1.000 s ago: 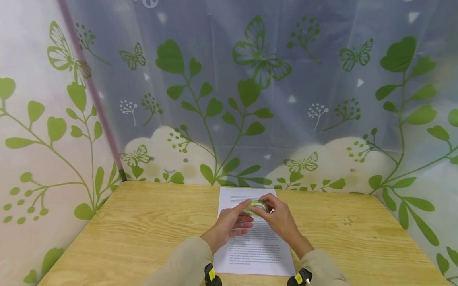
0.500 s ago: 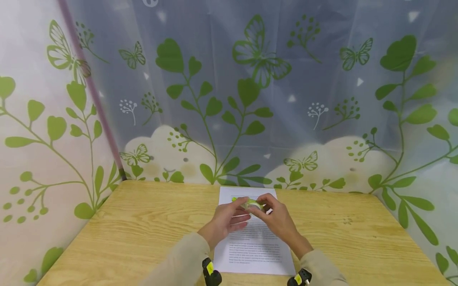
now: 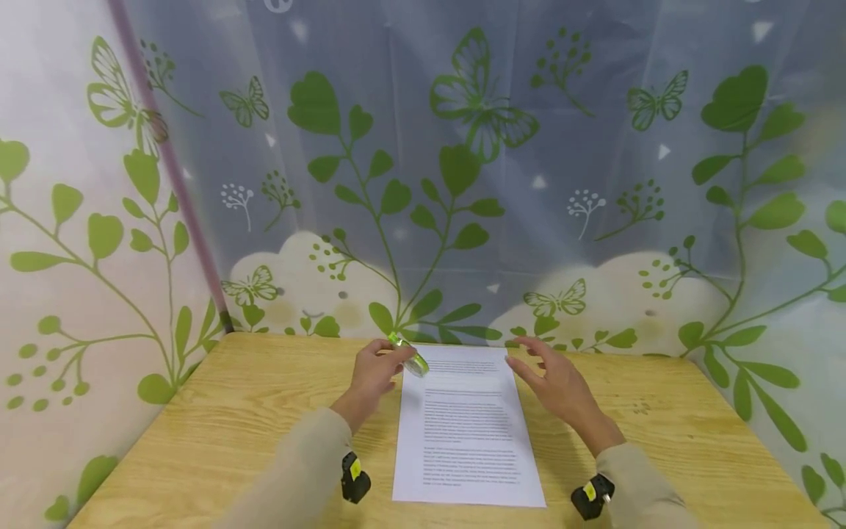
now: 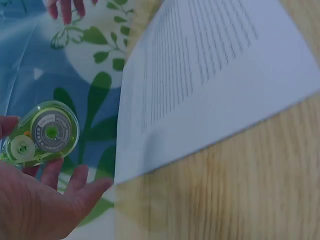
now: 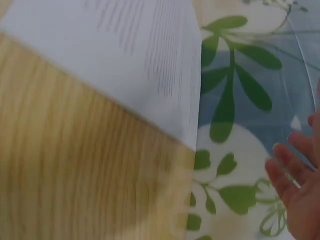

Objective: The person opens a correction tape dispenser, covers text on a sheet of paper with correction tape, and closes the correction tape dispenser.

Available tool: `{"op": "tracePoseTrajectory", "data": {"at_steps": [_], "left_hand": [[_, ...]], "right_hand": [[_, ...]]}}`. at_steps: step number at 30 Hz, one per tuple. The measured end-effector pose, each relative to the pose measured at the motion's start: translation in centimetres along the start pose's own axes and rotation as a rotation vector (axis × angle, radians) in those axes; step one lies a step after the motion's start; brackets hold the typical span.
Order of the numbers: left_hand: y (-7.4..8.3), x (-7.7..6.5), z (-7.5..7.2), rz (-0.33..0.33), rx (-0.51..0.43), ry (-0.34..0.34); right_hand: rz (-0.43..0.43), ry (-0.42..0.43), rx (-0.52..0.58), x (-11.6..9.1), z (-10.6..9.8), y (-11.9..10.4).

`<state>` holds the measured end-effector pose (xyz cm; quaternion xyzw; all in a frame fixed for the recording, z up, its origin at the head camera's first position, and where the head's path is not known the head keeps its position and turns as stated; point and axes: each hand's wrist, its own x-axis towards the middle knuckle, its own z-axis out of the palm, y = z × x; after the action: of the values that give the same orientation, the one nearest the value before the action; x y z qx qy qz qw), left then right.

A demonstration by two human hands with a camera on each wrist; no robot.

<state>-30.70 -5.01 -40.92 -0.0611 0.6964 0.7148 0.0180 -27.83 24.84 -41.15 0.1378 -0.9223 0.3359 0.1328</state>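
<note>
My left hand (image 3: 371, 378) pinches a see-through green correction tape dispenser (image 3: 414, 361) between thumb and fingers, raised over the upper left edge of a printed sheet of paper (image 3: 472, 494). In the left wrist view, the flat side of the correction tape (image 4: 52, 131) faces the camera, showing its grey reel and a smaller white wheel. The other fingers of that hand (image 4: 40, 200) are spread beneath it. Beyond the sheet's right edge, my right hand (image 3: 558, 386) hovers with fingers loosely extended and holds nothing; the right wrist view shows part of this hand (image 5: 302, 195).
The sheet lies on a wooden table (image 3: 291, 397), its far edge close to the table's back edge. Behind and beside the table hangs a curtain (image 3: 423, 184) printed with leaves and butterflies. A black wrist camera (image 3: 355, 477) sits on the left sleeve, another (image 3: 593, 497) on the right.
Both hands were together over the upper sheet, holding the correction tape. Now they are apart: my right hand has let go and moved right, while the left has carried the tape leftward.
</note>
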Motion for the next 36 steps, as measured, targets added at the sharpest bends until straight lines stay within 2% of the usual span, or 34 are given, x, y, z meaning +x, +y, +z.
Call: {"op": "tracePoseTrajectory", "data": {"at_steps": [5, 12, 15, 20, 23, 29, 36], "left_hand": [[0.1, 1.0, -2.0, 0.112, 0.162, 0.033], [-0.1, 1.5, -3.7, 0.213, 0.363, -0.015], [-0.5, 1.5, -4.2, 0.25, 0.524, -0.035], [-1.1, 1.1, -4.6, 0.31, 0.89, -0.078], [-1.5, 1.0, -4.4, 0.329, 1.025, -0.097], [-2.0, 0.8, -4.1, 0.331, 1.115, -0.12], [-2.3, 0.2, -3.9, 0.298, 1.164, -0.121]], "right_hand": [[0.034, -0.072, -0.135, -0.2, -1.4, 1.6], [0.016, -0.082, -0.27, -0.9, -2.0, 2.7], [0.004, -0.083, -0.345, -1.2, -2.0, 3.0], [0.004, -0.121, -0.444, -1.7, -1.7, 3.5], [0.041, -0.173, -0.482, -2.0, -1.5, 3.8], [0.138, -0.268, -0.447, -2.5, -1.1, 4.2], [0.138, -0.283, -0.405, -2.7, -1.0, 4.4]]}}
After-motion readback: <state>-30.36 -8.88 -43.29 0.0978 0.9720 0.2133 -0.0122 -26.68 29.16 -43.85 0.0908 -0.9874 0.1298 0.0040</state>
